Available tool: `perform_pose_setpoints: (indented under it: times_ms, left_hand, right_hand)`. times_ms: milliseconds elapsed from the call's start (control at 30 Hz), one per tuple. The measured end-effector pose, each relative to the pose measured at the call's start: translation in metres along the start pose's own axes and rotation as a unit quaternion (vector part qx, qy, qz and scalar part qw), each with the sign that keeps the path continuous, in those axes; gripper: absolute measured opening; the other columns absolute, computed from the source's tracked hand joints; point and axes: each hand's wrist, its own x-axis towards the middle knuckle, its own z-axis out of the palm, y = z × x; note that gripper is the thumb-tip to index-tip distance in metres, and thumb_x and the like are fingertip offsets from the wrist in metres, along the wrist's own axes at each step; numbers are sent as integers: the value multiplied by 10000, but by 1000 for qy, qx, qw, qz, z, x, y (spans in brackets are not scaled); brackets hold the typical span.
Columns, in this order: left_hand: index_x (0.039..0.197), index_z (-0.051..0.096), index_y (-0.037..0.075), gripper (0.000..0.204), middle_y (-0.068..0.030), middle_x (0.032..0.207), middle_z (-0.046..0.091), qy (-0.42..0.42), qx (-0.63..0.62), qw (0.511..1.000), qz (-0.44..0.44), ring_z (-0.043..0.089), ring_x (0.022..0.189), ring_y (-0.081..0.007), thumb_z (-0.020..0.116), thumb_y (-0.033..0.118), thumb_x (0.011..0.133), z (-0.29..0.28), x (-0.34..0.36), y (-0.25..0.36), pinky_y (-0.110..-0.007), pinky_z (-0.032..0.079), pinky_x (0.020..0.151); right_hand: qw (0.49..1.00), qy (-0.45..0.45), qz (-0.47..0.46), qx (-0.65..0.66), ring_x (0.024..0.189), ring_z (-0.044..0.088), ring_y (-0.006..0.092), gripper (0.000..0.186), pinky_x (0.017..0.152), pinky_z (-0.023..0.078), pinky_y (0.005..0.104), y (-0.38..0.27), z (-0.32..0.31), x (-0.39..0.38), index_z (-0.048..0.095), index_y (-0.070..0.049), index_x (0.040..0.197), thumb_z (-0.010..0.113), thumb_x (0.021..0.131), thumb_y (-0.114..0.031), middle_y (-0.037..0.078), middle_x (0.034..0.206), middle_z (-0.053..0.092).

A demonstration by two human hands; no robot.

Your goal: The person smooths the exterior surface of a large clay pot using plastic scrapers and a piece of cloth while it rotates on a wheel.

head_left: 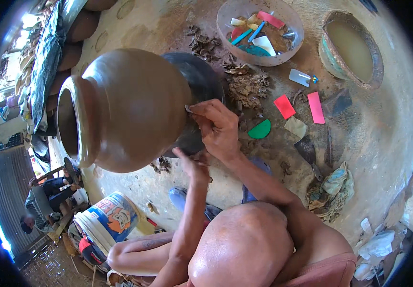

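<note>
A large brown clay pot [135, 105] lies on its side with its mouth toward the left, beside a dark rounded base [204, 79]. My right hand [218, 129] pinches a small thin scraper [188, 109] against the right part of the pot's surface. My left hand [193, 165] is below it, index finger stretched toward the pot's lower side and nothing visible in it; whether it touches cannot be told. Clay trimmings [247, 91] lie beside the base. A bald head [237, 244] fills the lower middle.
Right: tool basin [225, 31], murky water bowl [352, 50], coloured plastic pieces [315, 107], metal blades [307, 150], rag [331, 191]. Lower left: bucket [106, 220], seated person [48, 205]. Stacked pots [75, 57] line the upper left.
</note>
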Motion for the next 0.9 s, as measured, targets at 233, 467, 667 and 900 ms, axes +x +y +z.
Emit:
perform_pose_setpoints:
  times_ms: [233, 467, 667, 900]
  left_hand:
    - [1414, 521, 108, 630, -89, 1323, 627, -47, 27, 998, 35, 657, 1089, -242, 373, 612, 1065, -36, 29, 80, -425, 559, 904]
    - [1486, 473, 105, 731, -85, 1416, 585, -39, -38, 998, 18, 622, 1206, -266, 466, 673, 1026, -7, -4, -13, -448, 548, 949]
    - [1341, 579, 134, 515, -125, 1256, 658, -4, 6, 999, -52, 673, 1088, -263, 458, 544, 1053, -14, 18, 57, -443, 598, 860]
    - [1514, 460, 209, 657, -37, 1472, 556, -55, -93, 994, 7, 604, 1255, -243, 437, 660, 1036, 0, -2, -15, -383, 551, 913]
  right_hand:
    - [999, -16, 10, 30, 834, 712, 180, 334, 709, 581, 281, -4, 11, 2, 733, 36, 1020, 593, 804, 248, 115, 968, 704]
    - [999, -22, 8, 32, 854, 712, 185, 327, 728, 592, 279, -5, 17, -8, 732, 44, 1008, 612, 785, 252, 119, 973, 704]
    - [1000, -13, -9, 1, 856, 712, 188, 328, 735, 596, 286, 0, -7, -6, 740, 29, 1014, 619, 798, 243, 120, 947, 712]
    - [1000, -5, -2, 3, 806, 703, 183, 317, 699, 574, 284, -11, 1, -5, 744, 17, 1009, 629, 803, 229, 128, 942, 714]
